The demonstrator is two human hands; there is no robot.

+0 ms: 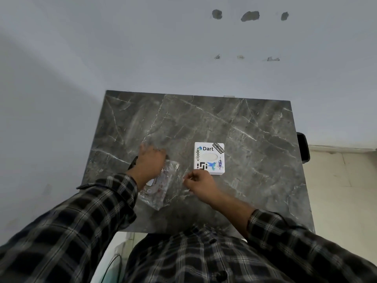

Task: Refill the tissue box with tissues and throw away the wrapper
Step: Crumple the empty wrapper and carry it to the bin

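Observation:
A white square tissue box [209,158] with stickers and an oval top opening stands on the grey marble table [234,123]. To its left lies a clear, crinkled plastic wrapper [161,186], flattened on the tabletop. My left hand [150,162] presses down on the wrapper's far end, fingers spread over it. My right hand [199,183] pinches the wrapper's right edge between thumb and fingers, just in front of the box. I cannot tell whether any tissues are inside the wrapper.
The table stands against a pale wall with chipped patches. A dark object [304,147] sits beyond the table's right edge, above a light tiled floor [342,180]. My checked shirt fills the bottom of the view.

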